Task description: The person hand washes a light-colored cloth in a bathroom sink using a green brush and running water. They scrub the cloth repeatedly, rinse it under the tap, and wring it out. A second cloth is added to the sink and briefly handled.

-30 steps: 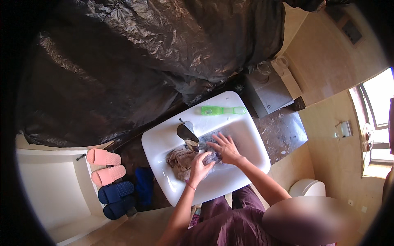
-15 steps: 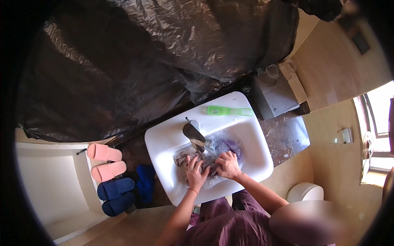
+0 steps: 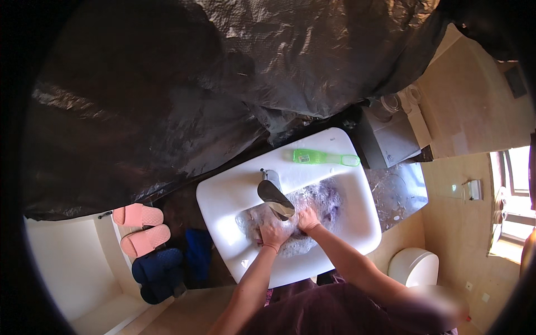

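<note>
Wet cloth (image 3: 290, 231) in sink (image 3: 340, 151); left hand (image 3: 273, 233), right hand (image 3: 307, 219) both clenched on it.

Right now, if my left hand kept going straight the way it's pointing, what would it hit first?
Your left hand points up the basin toward the faucet. Beyond the wet cloth it is already pressing, the faucet spout looks first in line, though it may sit higher than the hand; depth is unclear.
</note>
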A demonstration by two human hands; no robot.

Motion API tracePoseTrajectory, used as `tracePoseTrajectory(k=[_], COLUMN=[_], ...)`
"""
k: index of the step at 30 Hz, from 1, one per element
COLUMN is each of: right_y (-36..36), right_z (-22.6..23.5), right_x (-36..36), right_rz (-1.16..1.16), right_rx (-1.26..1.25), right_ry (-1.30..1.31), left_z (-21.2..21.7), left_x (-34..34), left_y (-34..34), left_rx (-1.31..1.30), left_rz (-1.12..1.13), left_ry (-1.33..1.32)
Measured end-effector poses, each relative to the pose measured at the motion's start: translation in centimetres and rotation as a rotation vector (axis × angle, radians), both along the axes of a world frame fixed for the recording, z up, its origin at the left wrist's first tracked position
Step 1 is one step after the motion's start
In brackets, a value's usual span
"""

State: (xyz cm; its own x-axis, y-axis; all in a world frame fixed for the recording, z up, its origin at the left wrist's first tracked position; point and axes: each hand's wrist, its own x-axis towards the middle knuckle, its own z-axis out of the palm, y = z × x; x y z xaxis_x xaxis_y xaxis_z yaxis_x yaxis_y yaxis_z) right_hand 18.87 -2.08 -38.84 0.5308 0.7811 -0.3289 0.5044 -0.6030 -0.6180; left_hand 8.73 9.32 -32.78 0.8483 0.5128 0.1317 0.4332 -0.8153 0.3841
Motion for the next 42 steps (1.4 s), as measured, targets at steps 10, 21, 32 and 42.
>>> tracePoseTrajectory(k=[10,21,32,42], right_y=[2.8,-4.0,-3.3,-1.5], right_z=[11.9,9.2,4.1,11.1], right_x=[4.5,4.4,3.5,5.2], right_rz=[0.133,-0.223,-0.423,-0.665], right_rx=[-0.064,0.054,0.052,0.463], right_ry=[-0.349,-0.541,-0.120,0.446], left_z=[1.7,6.9,1.3,5.6], left_x=[-0.6,4.8,4.9,4.7], left_y=[1.0,-3.7,-2.5,-1.8], left_rx=[-0.014,-0.072,-0.054,-0.523], left_rz=[-0.147,-0.383,-0.406,-0.137], left_ry=[0.141,0.381,0.457,0.068])
